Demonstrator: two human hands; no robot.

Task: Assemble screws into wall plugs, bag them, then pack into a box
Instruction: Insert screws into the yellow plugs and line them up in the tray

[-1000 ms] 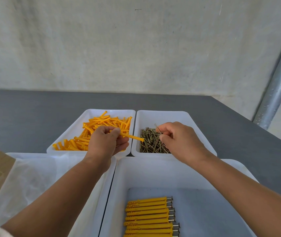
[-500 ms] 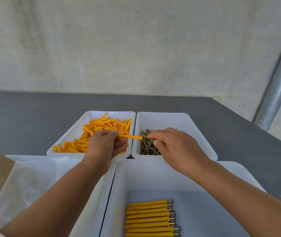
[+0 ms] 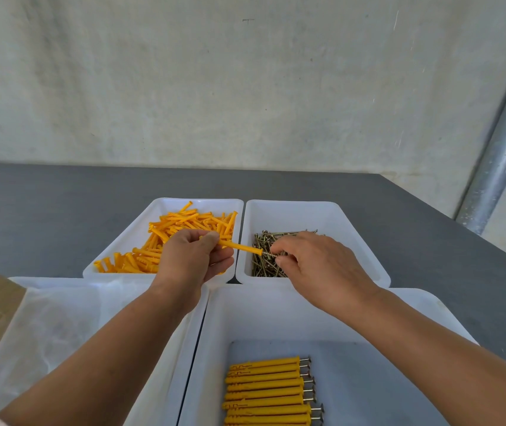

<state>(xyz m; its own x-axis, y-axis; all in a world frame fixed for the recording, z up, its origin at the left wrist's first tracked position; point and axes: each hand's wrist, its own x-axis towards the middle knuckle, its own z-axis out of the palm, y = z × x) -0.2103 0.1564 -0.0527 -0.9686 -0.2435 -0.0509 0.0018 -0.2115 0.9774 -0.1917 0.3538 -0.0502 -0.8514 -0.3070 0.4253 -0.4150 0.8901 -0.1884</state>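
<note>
a left hand (image 3: pixel 193 256) pinches an orange wall plug (image 3: pixel 241 247) just left of the screw tray (image 3: pixel 353 229), with the plug's end over that tray's left rim. a right hand (image 3: pixel 316 265), above the screw tray, pinches a screw (image 3: pixel 269 255) against the plug's end. assembled plugs (image 3: pixel 264 392) lie in rows nearer than the screw tray.

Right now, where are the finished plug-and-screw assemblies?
Head view, bottom centre: the finished assemblies lie side by side in the near right tray, just nearer than the tray of screws.
</note>
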